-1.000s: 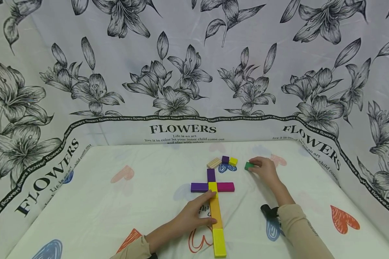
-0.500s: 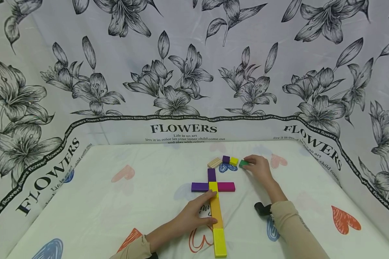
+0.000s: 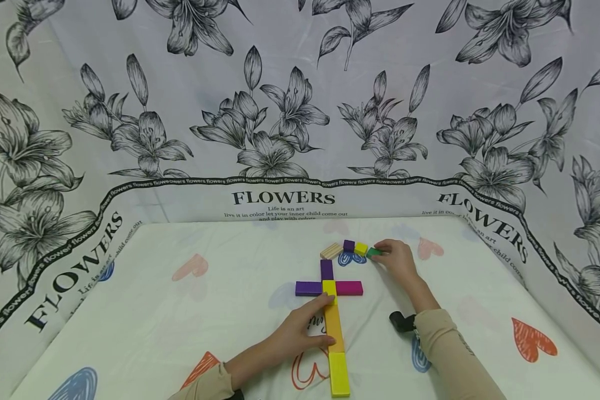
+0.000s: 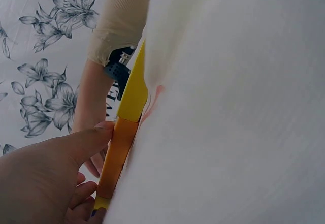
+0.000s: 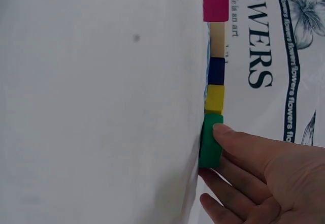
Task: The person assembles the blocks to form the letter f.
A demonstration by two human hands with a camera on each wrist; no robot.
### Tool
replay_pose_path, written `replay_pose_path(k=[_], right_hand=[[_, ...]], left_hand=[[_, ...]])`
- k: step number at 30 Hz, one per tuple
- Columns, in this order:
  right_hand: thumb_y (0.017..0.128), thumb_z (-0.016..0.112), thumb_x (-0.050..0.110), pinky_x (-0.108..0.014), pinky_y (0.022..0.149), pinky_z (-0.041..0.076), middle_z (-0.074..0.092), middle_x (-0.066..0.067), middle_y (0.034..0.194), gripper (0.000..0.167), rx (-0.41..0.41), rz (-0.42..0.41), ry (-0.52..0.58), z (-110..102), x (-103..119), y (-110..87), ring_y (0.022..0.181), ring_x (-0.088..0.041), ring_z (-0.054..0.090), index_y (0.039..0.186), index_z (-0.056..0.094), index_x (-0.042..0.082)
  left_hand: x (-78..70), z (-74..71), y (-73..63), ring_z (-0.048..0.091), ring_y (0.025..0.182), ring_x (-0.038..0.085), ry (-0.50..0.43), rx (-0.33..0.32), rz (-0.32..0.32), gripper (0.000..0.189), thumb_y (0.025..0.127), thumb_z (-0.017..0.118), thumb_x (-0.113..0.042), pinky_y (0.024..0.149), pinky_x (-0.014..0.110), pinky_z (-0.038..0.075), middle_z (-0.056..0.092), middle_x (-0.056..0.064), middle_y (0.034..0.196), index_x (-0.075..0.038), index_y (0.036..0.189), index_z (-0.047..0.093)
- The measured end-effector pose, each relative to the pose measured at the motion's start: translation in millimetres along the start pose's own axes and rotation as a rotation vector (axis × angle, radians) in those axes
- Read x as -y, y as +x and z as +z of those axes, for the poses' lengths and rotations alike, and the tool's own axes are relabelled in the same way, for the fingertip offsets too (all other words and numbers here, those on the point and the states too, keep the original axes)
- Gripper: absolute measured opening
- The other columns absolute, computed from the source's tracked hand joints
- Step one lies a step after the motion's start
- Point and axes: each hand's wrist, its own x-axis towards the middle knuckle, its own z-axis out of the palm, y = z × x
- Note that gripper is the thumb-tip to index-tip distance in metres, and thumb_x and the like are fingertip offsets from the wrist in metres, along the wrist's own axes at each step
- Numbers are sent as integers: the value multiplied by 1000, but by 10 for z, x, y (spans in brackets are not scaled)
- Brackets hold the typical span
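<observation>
My right hand [image 3: 397,258] pinches a green block [image 5: 211,141] between thumb and fingers on the cloth. The green block's end meets or nearly meets a small yellow block [image 3: 361,248], which sits beside a small dark purple block [image 3: 349,246]. My left hand [image 3: 300,322] rests on a line of blocks, thumb on the orange block [image 3: 332,322] and fingertip on the yellow block [image 3: 328,286] above it. Another yellow block [image 3: 339,375] continues the line nearest me. Purple blocks stand at the top [image 3: 326,270] and left [image 3: 308,288], with a magenta block [image 3: 349,288] at the right.
A plain wooden piece [image 3: 331,251] lies at an angle between the top purple block and the small dark purple one. White cloth [image 3: 240,266] printed with hearts covers the table. A flower-patterned curtain [image 3: 280,133] rises behind it.
My right hand has moved left with the green block, bringing it up to the small yellow block. The left hand and the line of blocks have stayed put.
</observation>
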Motion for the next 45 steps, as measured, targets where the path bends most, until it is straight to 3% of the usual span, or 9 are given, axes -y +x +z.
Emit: replay_pose_path(k=[7,18,31,39,45], right_hand=[[83,75,7,-47,93,56,70,-24,111,30,0,-19,-25,2,26,-1,107,-38,67,110,68,-5],[84,76,11,-47,95,55,70,-23,112,32,3,17,-57,17,61,-1,109,-37,67,111,68,-4],[85,76,14,-48,96,54,70,-24,114,35,17,9,-39,32,31,2,110,-37,66,113,67,-4],[94,64,27,-49,97,54,67,-23,121,40,21,-3,-38,15,78,-32,117,-39,62,120,64,-4],[98,56,39,-54,108,45,59,-23,135,52,55,15,-57,-7,66,-28,129,-40,52,132,56,-1]], left_hand=[[-2,-4,-7,30,149,19,2,1,-3,77,85,74,-39,120,46,31,35,-7,158,-28,151,35],[-18,-10,-17,29,149,20,-5,2,-14,78,85,74,-38,120,46,30,34,-6,158,-26,151,35],[2,-1,-15,28,149,19,5,2,-29,79,84,74,-41,120,47,30,33,-8,159,-30,151,34],[6,-19,-19,27,150,19,6,3,-24,80,83,74,-42,120,47,30,33,-7,159,-30,151,34],[7,-24,-24,26,150,19,-10,-9,-17,75,87,69,-46,121,48,29,32,-7,159,-31,151,34]])
